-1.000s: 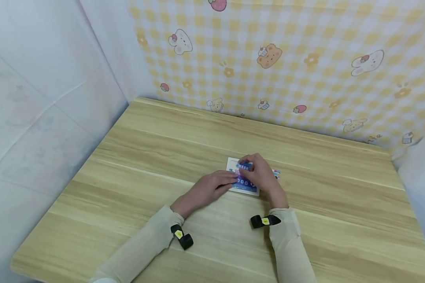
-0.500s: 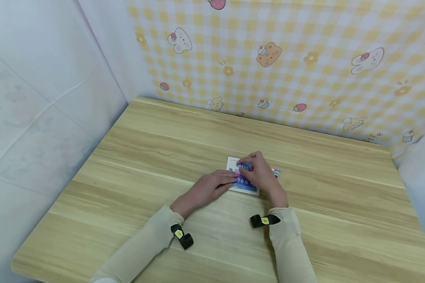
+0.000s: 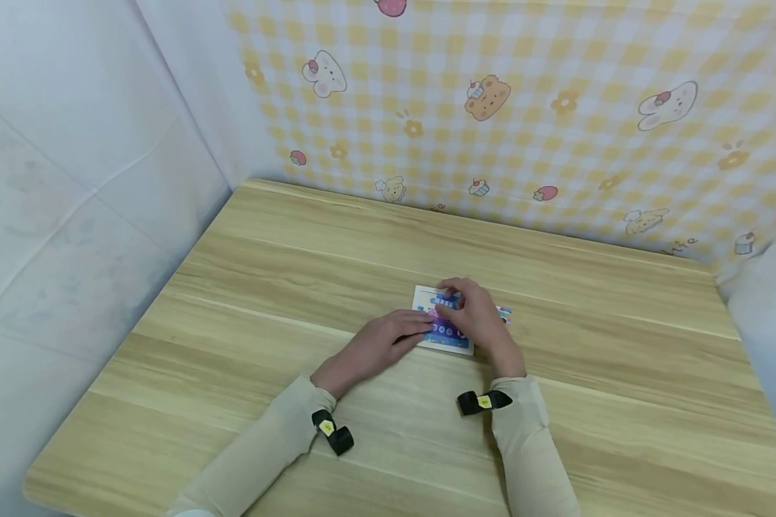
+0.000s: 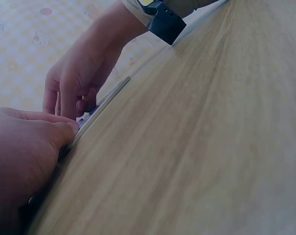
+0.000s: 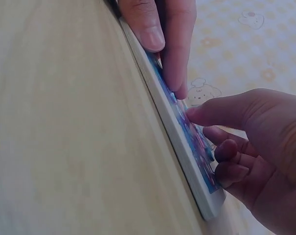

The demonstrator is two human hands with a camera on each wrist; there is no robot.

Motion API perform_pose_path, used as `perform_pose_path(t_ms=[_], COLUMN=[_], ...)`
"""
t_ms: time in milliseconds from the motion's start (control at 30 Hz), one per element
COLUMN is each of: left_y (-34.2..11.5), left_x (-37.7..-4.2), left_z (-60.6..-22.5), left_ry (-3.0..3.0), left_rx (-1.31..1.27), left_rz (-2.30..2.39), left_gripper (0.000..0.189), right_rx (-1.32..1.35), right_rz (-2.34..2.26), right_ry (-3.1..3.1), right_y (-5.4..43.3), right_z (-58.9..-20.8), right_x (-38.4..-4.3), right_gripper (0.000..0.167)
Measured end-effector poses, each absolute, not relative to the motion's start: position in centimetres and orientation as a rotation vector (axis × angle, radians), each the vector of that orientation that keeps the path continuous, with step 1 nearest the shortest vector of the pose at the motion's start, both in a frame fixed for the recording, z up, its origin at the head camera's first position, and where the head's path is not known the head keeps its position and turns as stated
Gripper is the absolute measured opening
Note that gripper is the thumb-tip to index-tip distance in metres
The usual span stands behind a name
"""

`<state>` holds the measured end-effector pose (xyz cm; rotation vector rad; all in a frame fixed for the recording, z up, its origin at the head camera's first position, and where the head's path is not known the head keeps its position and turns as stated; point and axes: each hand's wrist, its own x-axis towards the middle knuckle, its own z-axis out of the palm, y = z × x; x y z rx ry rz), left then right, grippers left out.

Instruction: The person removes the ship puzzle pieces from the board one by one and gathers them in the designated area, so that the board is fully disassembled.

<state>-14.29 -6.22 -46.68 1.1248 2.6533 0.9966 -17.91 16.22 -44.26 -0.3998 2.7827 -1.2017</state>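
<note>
A small flat puzzle board (image 3: 445, 349) with a pale border and a blue-purple picture lies on the table. My left hand (image 3: 396, 336) rests its fairly straight fingertips on the board's left part; the right wrist view shows the thumb (image 5: 151, 36) of that hand along the near edge. From the right, my right hand (image 3: 481, 316) reaches over the picture, its thumb and bent fingers at either side of a blue puzzle piece (image 3: 442, 301) near the top. In the right wrist view that thumb (image 5: 196, 115) touches the picture. The hand hides the board's right part.
A small colourful flat piece (image 3: 505, 314) shows just right of my right hand. The wooden table (image 3: 297, 258) runs back to a yellow checked curtain (image 3: 524, 158), with a white curtain (image 3: 90, 215) at the left. Both forearms carry black strapped cameras.
The right hand's index finger has drawn slightly back from the board's top edge, showing more of the blue piece. The left hand stays in place. The head view has shifted a little.
</note>
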Motion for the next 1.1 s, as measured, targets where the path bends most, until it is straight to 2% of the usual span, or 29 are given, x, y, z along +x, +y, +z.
perform_pose_path(t_ms=[433, 733, 967, 1100], left_y=[-6.11, -6.06, -6.08, -6.05], left_x=[-14.34, -14.27, -14.17, -14.16], left_z=[-46.60, -46.52, -46.60, -46.58], left_ry=[2.651, 2.651, 2.646, 2.645], left_rx=[1.125, 1.135, 1.126, 1.113], left_rz=[0.988, 1.001, 0.998, 0.985], left_gripper=[0.035, 0.035, 0.035, 0.035], right_rx=[-0.480, -0.473, -0.365, -0.369], right_rz=[-1.096, -1.139, -1.231, -1.272], right_ry=[2.791, 2.782, 2.754, 2.748], right_y=[16.32, 16.35, 16.61, 17.08], right_z=[-44.24, -44.21, -44.28, -44.50], right_x=[-17.69, -17.74, -17.79, -17.83], right_gripper=[0.023, 0.021, 0.030, 0.025])
